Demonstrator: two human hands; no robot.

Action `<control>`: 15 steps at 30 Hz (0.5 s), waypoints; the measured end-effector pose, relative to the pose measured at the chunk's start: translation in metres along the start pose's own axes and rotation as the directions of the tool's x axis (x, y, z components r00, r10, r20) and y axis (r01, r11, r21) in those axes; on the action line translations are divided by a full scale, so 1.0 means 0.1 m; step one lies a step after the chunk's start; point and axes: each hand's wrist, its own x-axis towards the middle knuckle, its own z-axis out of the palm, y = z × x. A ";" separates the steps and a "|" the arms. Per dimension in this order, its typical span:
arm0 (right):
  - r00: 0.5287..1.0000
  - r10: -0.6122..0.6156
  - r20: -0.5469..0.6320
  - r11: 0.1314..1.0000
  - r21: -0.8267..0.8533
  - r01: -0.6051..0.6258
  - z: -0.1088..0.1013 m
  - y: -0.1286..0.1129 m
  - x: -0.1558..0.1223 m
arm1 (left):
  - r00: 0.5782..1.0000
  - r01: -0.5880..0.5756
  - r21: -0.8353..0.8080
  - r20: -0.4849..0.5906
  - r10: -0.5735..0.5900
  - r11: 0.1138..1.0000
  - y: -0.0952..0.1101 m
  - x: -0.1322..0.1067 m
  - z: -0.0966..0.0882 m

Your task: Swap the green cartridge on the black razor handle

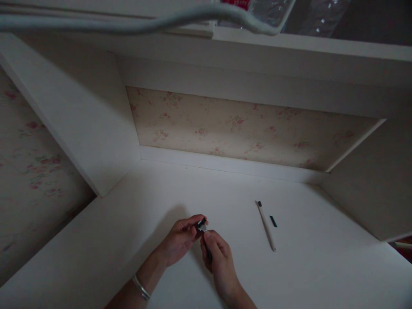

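Both my hands are close together over the white desktop, working on a small tool (201, 225) with a shiny silver and black head; its exact kind is too small to make out. My left hand (180, 241) pinches the head between thumb and fingers. Just below it, my right hand (221, 262) is closed around the dark handle, most of which is hidden in the fingers. To the right, a pale toothbrush (267, 228) with a dark head lies on the desktop, and beside it is a short dark strip (273, 221).
The white desktop (180, 184) meets a panel (80, 111) at left and another (370, 184) at right. A shelf overhead (289, 49) holds clear plastic items (325, 17). A pale cable or rod (128, 26) crosses the top. Floral wallpaper (238, 124) covers the back.
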 end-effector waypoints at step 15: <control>0.998 -0.048 0.027 0.999 -0.003 0.048 -0.02 -0.02 -0.03 | 1.000 0.001 0.041 0.002 -0.002 0.999 -0.03 0.00 -0.08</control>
